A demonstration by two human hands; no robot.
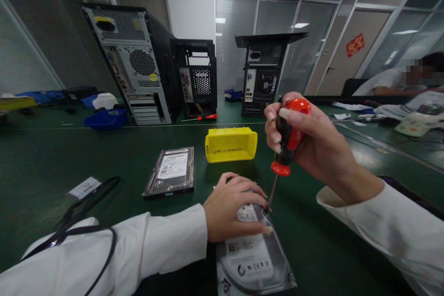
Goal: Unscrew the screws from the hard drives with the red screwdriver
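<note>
A silver hard drive point(255, 256) with a white label lies on the green tabletop near me. My left hand point(236, 208) rests across its far end, fingers spread over the top cover, hiding part of the label. In my right hand point(312, 143) is a red and black screwdriver point(289, 136), gripped by its handle and tilted slightly. Its tip meets the drive's far right corner, close to my left fingertips; the screw there is too small to make out. Left of my hands lies a second hard drive point(171, 171), label up.
A yellow bin point(231, 145) stands beyond my hands. Behind it are another screwdriver point(208, 117) and computer cases point(138, 64). A blue bin point(106, 119) sits at back left. A black lanyard point(113, 240) trails over my left sleeve. A person point(391, 81) sits at far right.
</note>
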